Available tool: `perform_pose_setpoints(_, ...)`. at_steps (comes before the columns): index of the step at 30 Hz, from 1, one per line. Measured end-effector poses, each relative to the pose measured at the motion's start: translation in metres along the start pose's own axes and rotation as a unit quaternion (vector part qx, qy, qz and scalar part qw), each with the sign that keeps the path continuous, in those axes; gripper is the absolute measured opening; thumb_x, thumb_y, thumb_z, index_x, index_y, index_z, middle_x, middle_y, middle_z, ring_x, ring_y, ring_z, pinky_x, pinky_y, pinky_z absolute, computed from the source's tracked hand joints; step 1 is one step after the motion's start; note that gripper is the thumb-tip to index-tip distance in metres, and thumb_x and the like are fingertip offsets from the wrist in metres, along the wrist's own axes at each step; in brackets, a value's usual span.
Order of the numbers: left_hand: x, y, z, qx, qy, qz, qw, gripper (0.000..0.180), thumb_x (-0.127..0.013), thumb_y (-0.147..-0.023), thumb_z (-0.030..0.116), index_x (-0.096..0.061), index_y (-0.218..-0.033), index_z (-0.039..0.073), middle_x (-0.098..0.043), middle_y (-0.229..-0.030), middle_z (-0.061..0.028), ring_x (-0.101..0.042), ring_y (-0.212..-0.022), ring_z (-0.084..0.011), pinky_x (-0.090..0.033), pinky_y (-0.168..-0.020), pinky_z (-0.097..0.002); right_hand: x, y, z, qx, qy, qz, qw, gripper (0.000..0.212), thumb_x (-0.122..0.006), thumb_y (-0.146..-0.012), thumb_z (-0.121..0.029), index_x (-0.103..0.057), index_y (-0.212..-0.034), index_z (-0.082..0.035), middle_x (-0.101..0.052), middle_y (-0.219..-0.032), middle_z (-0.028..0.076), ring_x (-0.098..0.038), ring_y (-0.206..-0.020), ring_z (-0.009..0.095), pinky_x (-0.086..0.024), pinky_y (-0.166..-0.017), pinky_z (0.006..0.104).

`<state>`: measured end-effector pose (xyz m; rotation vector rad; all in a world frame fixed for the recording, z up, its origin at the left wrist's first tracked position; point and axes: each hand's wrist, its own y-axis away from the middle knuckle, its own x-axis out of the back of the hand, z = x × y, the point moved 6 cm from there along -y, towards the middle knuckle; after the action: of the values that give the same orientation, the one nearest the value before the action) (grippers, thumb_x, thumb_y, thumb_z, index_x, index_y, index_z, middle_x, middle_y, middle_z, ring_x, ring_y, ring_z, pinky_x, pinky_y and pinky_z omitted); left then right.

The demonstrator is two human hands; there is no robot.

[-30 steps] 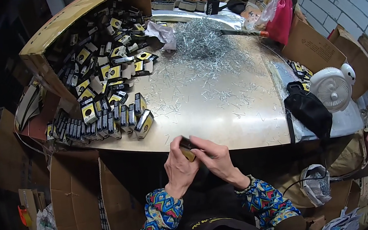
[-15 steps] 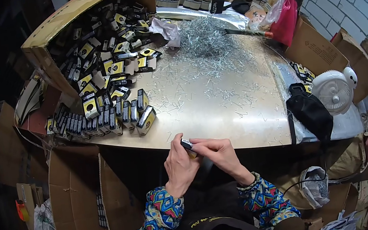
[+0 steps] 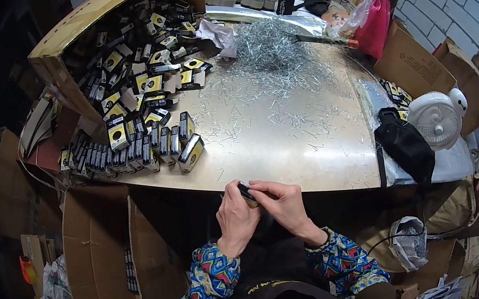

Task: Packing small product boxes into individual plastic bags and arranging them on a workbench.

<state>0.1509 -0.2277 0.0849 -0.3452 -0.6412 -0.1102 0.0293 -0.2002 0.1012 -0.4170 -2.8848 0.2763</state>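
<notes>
Left hand (image 3: 237, 213) and right hand (image 3: 284, 203) together pinch a small black-and-yellow box (image 3: 248, 193) at the worktop (image 3: 287, 143) edge; matching boxes (image 3: 135, 149) stand in a row far left.

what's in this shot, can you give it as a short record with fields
left hand: left hand grips a small box
right hand: right hand pinches the same box
surface: metal table, shiny
centre: loose pile of small metal pieces
left side: rows of small black and yellow boxes
right edge: white fan, black pouch
</notes>
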Motion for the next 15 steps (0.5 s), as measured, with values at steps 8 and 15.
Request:
perform_pose_setpoints(8,-0.002,-0.01,0.0,0.077,0.056,-0.069,0.993,0.046,-0.07,-0.081,0.016,-0.045,-0.116,0.0,-0.061,-0.101,-0.0225,-0.061,-0.092,-0.0434,-0.05,-0.073,-0.048,0.006,0.007,-0.012,0.255,0.173,0.007,0.951,0.022,-0.066,-0.08,0.006,-0.066,-0.101,0.002,-0.067,-0.103,0.018,-0.067,-0.087,0.031,-0.055,-0.074,0.0345)
perform_pose_setpoints(15,-0.001,-0.036,0.003,-0.157,-0.013,0.047,0.986,0.061,-0.071,-0.084,0.02,-0.045,-0.133,-0.004,-0.054,-0.122,-0.0211,-0.051,-0.113,-0.0363,-0.04,-0.098,-0.0436,0.041,-0.038,0.016,0.184,0.142,0.043,0.972,0.027,-0.061,-0.088,0.008,-0.066,-0.113,-0.001,-0.065,-0.119,0.016,-0.065,-0.105,0.024,-0.052,-0.082,0.0276)
